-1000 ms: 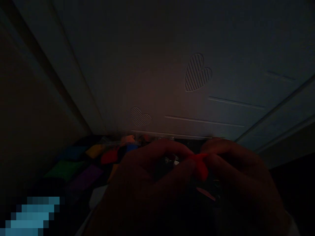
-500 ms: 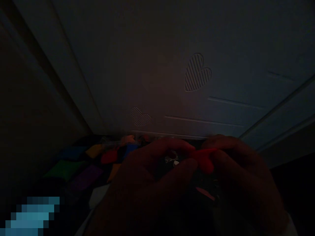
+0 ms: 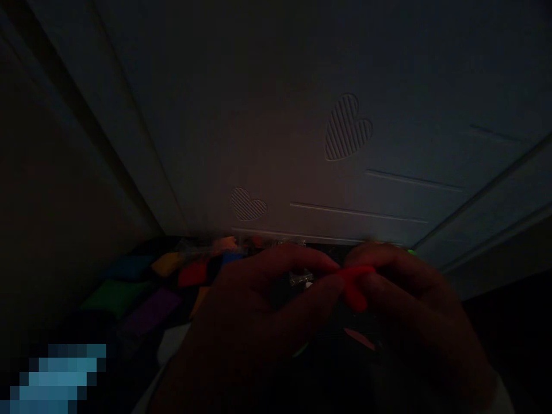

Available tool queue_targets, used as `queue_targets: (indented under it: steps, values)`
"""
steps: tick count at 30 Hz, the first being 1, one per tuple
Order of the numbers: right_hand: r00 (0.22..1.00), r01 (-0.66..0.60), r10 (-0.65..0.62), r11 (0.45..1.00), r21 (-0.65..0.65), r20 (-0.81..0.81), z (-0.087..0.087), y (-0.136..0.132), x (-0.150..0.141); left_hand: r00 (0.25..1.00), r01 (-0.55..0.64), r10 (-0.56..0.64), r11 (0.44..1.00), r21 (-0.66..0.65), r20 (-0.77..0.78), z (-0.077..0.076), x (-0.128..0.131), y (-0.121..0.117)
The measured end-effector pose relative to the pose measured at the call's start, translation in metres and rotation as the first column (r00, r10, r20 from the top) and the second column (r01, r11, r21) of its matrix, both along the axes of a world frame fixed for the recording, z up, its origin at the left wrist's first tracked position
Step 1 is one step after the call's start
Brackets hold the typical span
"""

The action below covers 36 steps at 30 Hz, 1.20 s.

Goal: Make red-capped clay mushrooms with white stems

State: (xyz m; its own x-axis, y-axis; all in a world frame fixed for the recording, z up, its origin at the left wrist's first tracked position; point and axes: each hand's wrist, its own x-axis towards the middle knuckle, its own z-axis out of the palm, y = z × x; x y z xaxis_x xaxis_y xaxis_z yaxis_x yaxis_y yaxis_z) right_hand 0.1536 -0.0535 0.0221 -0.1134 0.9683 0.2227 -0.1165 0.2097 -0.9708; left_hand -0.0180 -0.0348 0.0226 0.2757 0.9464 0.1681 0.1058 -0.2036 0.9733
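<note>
A small piece of soft red modelling clay (image 3: 355, 293) is pinched between both hands, with a rounded lobe hanging down. My left hand (image 3: 263, 310) is closed on its left end, thumb and index finger pressed together. On the other end, my right hand (image 3: 414, 305) grips it the same way, its remaining fingers curled behind. Below the clay lies a slim pink tool (image 3: 360, 338), flat on the dark surface. A small shiny clear item (image 3: 301, 278) shows through the gap inside my left hand. The scene is very dim.
Coloured packets lie at the left: green (image 3: 115, 294), purple (image 3: 154, 309), red (image 3: 192, 272), yellow (image 3: 166, 264) and blue (image 3: 130, 266). Something white (image 3: 171, 344) is beside my left wrist. A pale panel with embossed hearts (image 3: 348, 127) rises behind the hands.
My right hand has shifted slightly left and down, and the red clay has tilted a little with it. A bit of bright green now shows beyond the right hand and another under the left.
</note>
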Motion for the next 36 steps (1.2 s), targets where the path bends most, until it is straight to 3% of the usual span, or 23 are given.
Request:
queue_targets:
  steps: [8, 17, 23, 36]
  values:
    - [0.999, -0.019, 0.017, 0.999, -0.048, -0.049, -0.0006, -0.0008, -0.0001, 0.986, -0.101, 0.118, 0.985, 0.141, -0.12, 0.003, 0.0048, -0.0031]
    - [0.999, -0.009, 0.007, 0.999, -0.035, -0.052, 0.0003, 0.0009, -0.0018, 0.983, -0.115, 0.133, 0.984, 0.136, -0.13, 0.0032, 0.0058, -0.0025]
    - [0.992, -0.004, -0.008, 0.996, -0.094, -0.127, -0.0007, 0.0042, -0.0005, 1.0, -0.001, 0.0, 0.999, 0.033, 0.031, 0.0011, 0.0052, -0.0006]
    - [0.994, -0.011, 0.0, 0.995, -0.095, -0.11, 0.0, 0.0037, -0.0015, 0.991, 0.043, -0.038, 0.998, -0.039, 0.132, -0.002, 0.0044, -0.001]
